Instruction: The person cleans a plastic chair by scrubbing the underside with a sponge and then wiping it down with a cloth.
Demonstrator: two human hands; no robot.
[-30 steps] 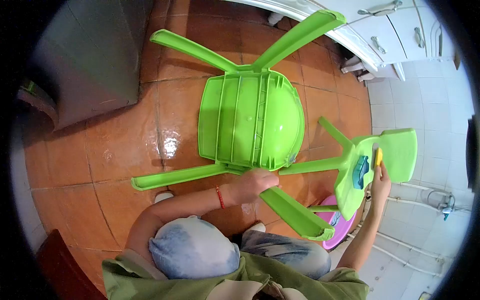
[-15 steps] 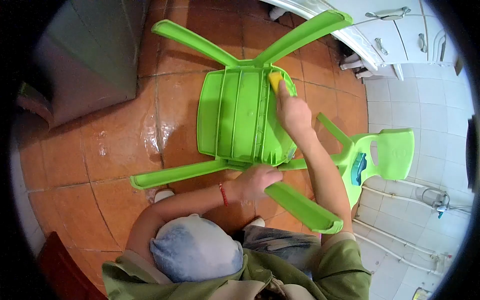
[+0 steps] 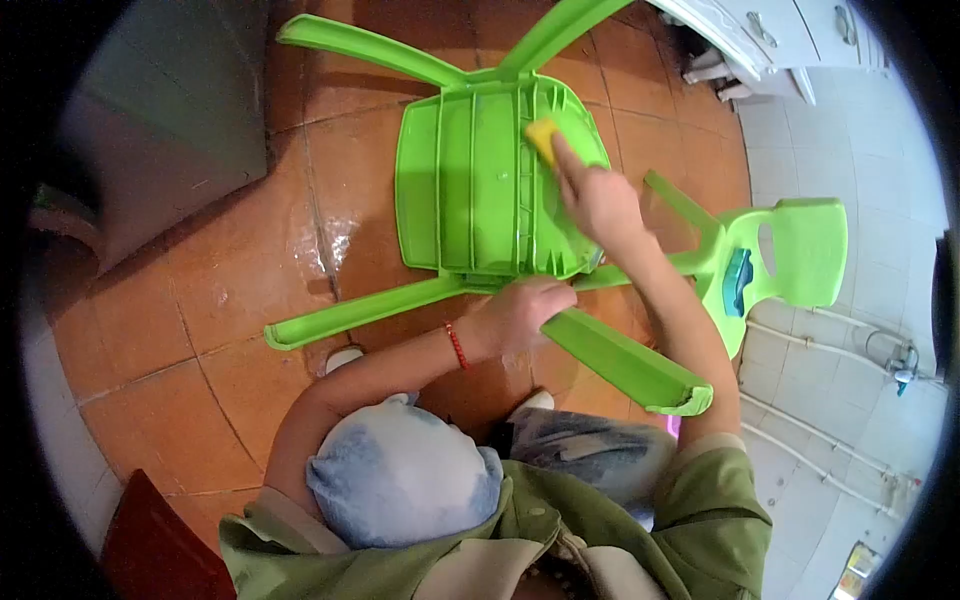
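A green plastic chair point(image 3: 455, 180) is turned so the ribbed underside of its seat faces me, its legs spreading outward. My right hand point(image 3: 605, 205) is closed on a yellow sponge point(image 3: 542, 140), which sits against the underside beside a rib. My left hand point(image 3: 522, 312), with a red bead bracelet above it, wraps round the base of the near right leg point(image 3: 630, 360). The left fingertips are partly hidden behind that leg.
A second green chair point(image 3: 810, 250) stands to the right, with a teal object point(image 3: 738, 282) on its seat. White pipes point(image 3: 830, 350) run along the tiled wall. A dark cabinet point(image 3: 180, 130) is at left; wet-looking brown tiles point(image 3: 240, 300) cover the floor.
The sponge in my right hand has moved along the seat's underside, from near the far edge toward me. My left hand keeps its grip on the leg. The whole view has shifted slightly.
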